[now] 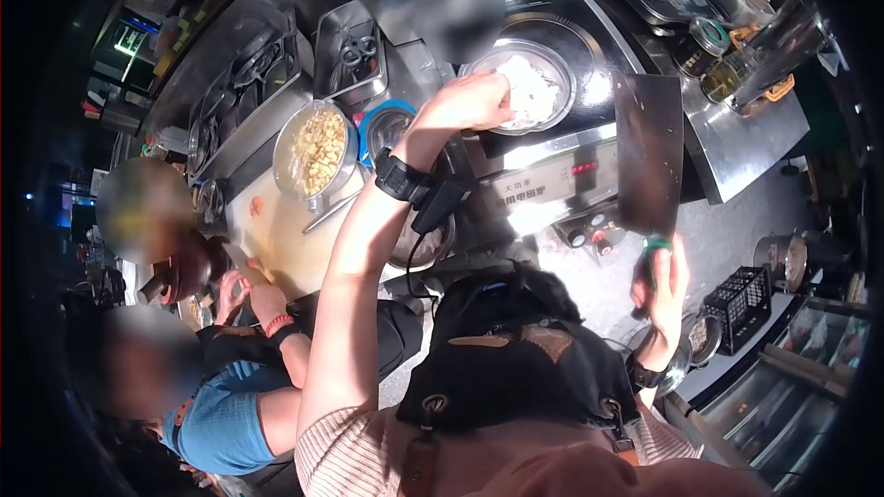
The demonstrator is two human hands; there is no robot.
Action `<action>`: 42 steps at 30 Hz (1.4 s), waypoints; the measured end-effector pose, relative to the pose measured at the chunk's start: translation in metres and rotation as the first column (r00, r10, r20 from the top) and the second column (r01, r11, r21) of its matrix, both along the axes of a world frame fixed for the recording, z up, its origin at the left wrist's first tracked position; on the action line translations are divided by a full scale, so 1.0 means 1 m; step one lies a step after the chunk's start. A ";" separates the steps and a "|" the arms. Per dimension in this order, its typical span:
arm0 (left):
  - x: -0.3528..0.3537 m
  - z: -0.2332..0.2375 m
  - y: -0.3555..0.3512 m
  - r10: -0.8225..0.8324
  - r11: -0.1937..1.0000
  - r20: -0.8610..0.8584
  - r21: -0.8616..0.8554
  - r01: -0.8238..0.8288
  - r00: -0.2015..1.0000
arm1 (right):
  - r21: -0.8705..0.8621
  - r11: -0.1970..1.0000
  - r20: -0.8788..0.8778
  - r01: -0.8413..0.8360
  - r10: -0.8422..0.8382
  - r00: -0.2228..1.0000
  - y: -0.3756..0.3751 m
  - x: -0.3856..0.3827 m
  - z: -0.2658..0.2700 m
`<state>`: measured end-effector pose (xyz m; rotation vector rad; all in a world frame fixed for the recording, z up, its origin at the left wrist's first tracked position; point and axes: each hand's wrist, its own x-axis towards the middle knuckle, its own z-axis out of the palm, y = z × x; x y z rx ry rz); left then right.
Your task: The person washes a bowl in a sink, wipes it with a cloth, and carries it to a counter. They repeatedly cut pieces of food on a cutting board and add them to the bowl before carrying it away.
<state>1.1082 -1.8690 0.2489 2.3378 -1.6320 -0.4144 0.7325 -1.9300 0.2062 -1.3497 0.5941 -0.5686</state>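
Left hand [477,103]: I see it at the left side of the bowl [565,83], fingers bent down to the white contents [529,92]; I cannot tell whether they pinch a piece or only touch.
Bowl: it sits on the dark top of the cooker [548,189]. I judge small, low scoops best, lifted straight up so nothing spills over the rim.
Right hand [661,281]: wrapped around the green handle of the cleaver [649,152].
Cleaver: its blade stands up by the cooker's right front corner, apart from the left hand. I would hold it there, wrist firm, and bring the 2 hands together only with the fingertips tucked.
Red lights: they show on the cooker's front; I cannot tell if the top is hot, so I would treat it as hot.
Wristband [402,179]: on the left wrist, a cable near it; I would check its slack before any long reach.
Co-worker's hands [265,302]: at the cutting board [290,239], well apart from the blade. I would swing no steel that way.
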 end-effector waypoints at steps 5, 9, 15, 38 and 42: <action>-0.006 -0.017 -0.027 0.064 0.994 0.166 -0.094 -0.049 0.984 | 0.030 0.999 -0.004 0.024 -0.023 1.000 0.000 -0.010 -0.008; 0.001 -0.027 -0.028 0.116 0.985 0.192 -0.148 -0.088 0.974 | -0.005 1.000 -0.022 0.012 -0.012 1.000 0.000 -0.007 -0.006; 0.015 -0.006 -0.021 0.151 0.965 -0.102 -0.199 -0.169 0.983 | -0.042 0.998 -0.035 -0.035 0.034 0.999 -0.002 0.001 0.000; -0.027 -0.012 0.126 -0.114 0.266 -0.962 -0.271 -0.925 0.249 | -0.009 0.985 -0.025 -0.172 0.172 0.985 0.010 0.057 -0.006; -0.057 -0.067 0.225 0.107 -0.119 -0.971 -0.224 -0.967 0.212 | 0.067 0.946 -0.070 -0.318 0.322 0.944 0.028 0.086 -0.004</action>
